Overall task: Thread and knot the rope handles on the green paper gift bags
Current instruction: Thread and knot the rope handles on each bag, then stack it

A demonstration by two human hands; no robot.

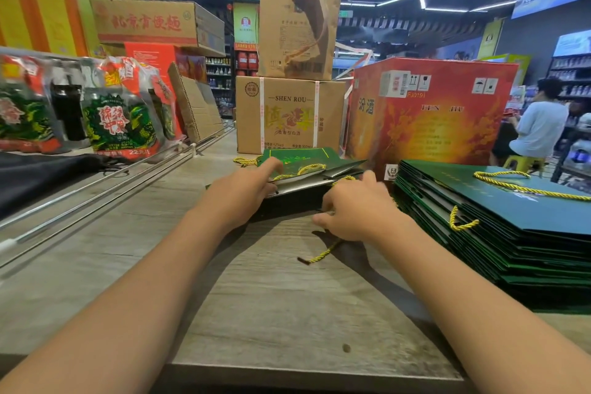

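Working at the middle of the frame, the person's left hand (pixel 246 184) presses down with fairly straight fingers on the flat green paper gift bag (pixel 307 171) lying on the grey wood-grain counter (pixel 271 291), while the right hand (pixel 355 211), just right of centre, curls its fingers at the bag's near edge; whether it pinches the twisted yellow rope handle (pixel 323 253) trailing from beneath it I cannot tell. I judge threading is under way: next the loose end wants feeding through a hole and knotting. Writing, left to right: "22元" on the green snack packets (pixel 120 125), "SHEN ROU" on the brown carton (pixel 289 115), "汾酒" on the red box (pixel 431 112). A stack of flat green bags (pixel 499 233) waits lower right.
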